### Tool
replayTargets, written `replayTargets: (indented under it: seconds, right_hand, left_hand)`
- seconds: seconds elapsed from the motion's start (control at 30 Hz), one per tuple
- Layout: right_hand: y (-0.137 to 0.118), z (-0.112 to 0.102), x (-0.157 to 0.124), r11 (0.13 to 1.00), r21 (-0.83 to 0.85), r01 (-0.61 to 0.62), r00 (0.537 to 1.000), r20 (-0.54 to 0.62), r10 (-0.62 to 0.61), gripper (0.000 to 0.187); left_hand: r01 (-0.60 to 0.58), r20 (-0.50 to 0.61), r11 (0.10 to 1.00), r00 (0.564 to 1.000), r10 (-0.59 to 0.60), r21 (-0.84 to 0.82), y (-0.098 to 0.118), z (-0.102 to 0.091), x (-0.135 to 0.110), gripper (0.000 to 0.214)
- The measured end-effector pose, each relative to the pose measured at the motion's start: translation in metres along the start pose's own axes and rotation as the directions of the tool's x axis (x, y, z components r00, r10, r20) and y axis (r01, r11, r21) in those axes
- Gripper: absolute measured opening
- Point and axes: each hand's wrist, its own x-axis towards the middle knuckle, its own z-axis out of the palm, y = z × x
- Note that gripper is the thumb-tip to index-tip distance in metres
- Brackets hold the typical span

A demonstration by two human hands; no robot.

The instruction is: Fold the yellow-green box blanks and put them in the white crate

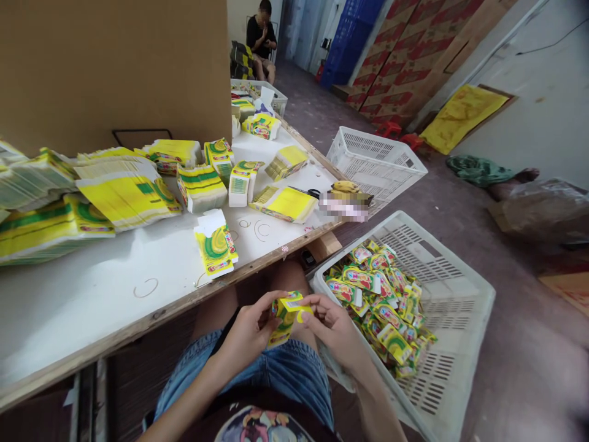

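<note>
And here's the small yellow-green carton (284, 324) above the denim shorts (294, 380), long axis pointing away from the body, left hand (251, 325) pinching its left side, right hand (332, 322) its flap end.

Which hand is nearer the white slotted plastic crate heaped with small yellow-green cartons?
Right. The right hand is beside the left edge of the crate; the left hand is farther left, across the small yellow-green cardboard carton both hold.
</note>
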Motion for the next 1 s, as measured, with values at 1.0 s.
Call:
replayTargets:
  seconds: [1.0]
  right_hand:
    - [0.017, 0.018, 0.007, 0.906, -0.396, 0.151, 0.971, -0.112, -0.211, 0.032]
  left_hand:
    - [0.083, 0.026, 0.945, 0.997, -0.079, -0.317, 0.007, -0.005, 0.003, 0.052]
